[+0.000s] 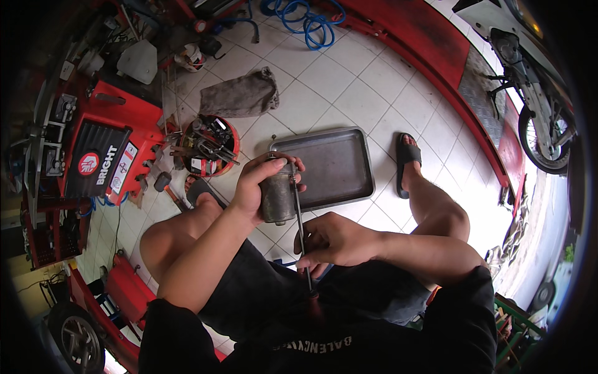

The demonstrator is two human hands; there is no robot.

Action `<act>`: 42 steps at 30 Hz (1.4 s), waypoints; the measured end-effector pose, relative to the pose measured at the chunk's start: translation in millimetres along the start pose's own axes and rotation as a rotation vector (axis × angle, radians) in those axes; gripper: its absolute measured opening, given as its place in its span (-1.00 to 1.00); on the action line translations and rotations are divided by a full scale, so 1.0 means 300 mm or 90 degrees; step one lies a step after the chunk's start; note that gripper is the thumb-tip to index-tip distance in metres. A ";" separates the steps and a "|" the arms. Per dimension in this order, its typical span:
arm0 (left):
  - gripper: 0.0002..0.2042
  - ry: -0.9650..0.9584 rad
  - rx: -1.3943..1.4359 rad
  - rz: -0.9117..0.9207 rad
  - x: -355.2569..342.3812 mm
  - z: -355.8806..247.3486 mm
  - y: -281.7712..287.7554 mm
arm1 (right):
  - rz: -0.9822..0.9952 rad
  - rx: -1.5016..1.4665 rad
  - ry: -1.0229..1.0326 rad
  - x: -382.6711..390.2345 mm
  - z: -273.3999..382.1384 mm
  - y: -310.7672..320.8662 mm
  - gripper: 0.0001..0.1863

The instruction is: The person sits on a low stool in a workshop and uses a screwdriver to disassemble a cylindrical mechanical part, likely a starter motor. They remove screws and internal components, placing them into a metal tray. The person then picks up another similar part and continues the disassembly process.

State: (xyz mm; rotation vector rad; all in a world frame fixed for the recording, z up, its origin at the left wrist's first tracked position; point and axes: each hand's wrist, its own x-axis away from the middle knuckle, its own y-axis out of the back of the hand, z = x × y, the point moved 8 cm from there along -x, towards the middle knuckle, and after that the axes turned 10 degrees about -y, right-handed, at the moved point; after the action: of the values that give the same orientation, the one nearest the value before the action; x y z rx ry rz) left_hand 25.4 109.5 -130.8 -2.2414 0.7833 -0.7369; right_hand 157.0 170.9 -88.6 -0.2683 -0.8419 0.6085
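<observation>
My left hand (251,189) is wrapped around a worn, grey-brown metal cylinder that looks like a small starter motor (278,201). It is held upright over the near left corner of a shallow grey metal tray (370,167). Fingers of my right hand (341,240) pinch the long thin shaft of a screwdriver (300,218). Its tip reaches the upper right side of the motor, beside my left fingers; the exact contact is hidden. The dark reddish handle (314,305) points back toward my body and is blurred.
Left of the tray stands a red tub (234,140) full of tools, with a hammer (165,184) nearby. A dirty grey cloth (240,93) and a coiled blue hose (317,28) lie on the tiles. A red machine (106,106) stands left, a motorcycle (529,93) far right.
</observation>
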 end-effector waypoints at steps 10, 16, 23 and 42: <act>-0.77 0.002 -0.003 -0.005 0.003 0.005 -0.005 | -0.011 -0.070 0.039 -0.001 0.005 -0.003 -0.61; -0.75 0.018 0.022 -0.008 0.007 0.008 -0.009 | -0.027 0.020 0.012 -0.016 -0.008 -0.009 -0.60; -0.75 0.027 0.031 -0.019 0.009 0.009 -0.005 | -0.009 -0.065 0.035 0.008 0.003 -0.007 -0.58; -0.72 0.010 0.076 -0.044 0.008 -0.001 -0.006 | -0.051 0.024 0.030 0.008 -0.008 0.005 -0.60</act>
State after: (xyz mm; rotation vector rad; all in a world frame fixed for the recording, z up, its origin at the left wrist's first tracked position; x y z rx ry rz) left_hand 27.3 108.8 -128.7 -2.1667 0.6543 -0.8139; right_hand 159.4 173.6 -89.4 -0.2136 -0.7913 0.5411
